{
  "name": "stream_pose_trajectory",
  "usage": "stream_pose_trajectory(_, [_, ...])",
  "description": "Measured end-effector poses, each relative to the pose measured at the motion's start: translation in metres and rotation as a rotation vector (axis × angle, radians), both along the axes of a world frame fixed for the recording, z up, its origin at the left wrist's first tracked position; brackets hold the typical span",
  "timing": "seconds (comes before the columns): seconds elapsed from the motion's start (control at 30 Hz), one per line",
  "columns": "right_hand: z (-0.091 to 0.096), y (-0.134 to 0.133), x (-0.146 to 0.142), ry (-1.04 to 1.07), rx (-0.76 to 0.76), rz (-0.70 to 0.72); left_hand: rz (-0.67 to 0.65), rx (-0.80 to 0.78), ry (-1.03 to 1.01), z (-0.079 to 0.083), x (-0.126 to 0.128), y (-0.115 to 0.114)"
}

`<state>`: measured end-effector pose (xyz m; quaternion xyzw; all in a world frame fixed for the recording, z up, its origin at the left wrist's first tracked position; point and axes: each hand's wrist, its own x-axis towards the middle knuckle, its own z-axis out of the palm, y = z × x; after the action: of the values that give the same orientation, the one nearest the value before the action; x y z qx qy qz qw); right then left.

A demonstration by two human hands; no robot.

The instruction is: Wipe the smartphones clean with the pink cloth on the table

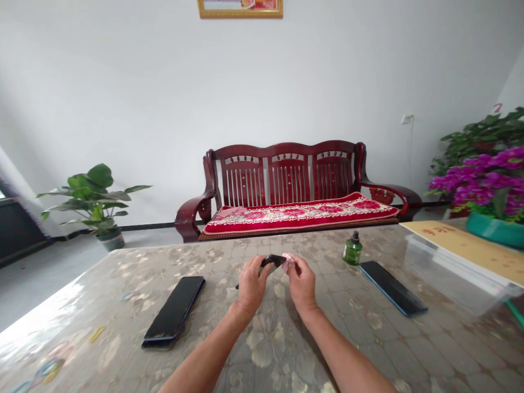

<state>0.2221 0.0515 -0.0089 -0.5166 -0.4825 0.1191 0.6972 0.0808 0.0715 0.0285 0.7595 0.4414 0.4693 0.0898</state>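
Observation:
My left hand (250,284) is closed around a small black object (272,260), held up over the patterned table (123,289). My right hand (302,281) pinches a small pink item (287,261) against the black object's right end. What the two objects are is too small to tell. A black phone (175,317) lies flat to the left of my left hand. A second dark phone (393,295) lies to the right of my right hand.
A small green bottle (352,249) stands behind the right phone. A clear plastic box (454,273) with a yellow envelope (466,245) on it sits at the right edge, beside purple flowers (487,180). Rubber bands (49,371) lie at the near left. A red wooden bench (286,191) stands beyond.

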Motion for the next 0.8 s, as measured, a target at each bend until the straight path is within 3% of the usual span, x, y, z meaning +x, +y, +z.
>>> stream_pose_trajectory(0.23, [-0.007,-0.004,-0.015,0.048,-0.166,0.221,0.034,-0.101,-0.246,-0.002,0.004,0.004])
stream_pose_trajectory(0.37, [-0.006,-0.003,-0.01,0.077,-0.181,0.222,-0.064,-0.069,-0.285,-0.005,0.0,0.0])
stream_pose_trajectory(0.53, [-0.005,0.002,0.0,0.199,-0.225,0.22,-0.237,-0.087,-0.229,-0.011,-0.01,-0.011])
stream_pose_trajectory(0.7, [-0.008,0.0,-0.001,0.311,-0.233,0.211,-0.435,-0.111,-0.118,-0.03,-0.032,-0.016])
stream_pose_trajectory(0.8, [-0.01,-0.001,-0.009,0.371,-0.228,0.215,-0.456,-0.123,-0.008,-0.04,-0.046,-0.018])
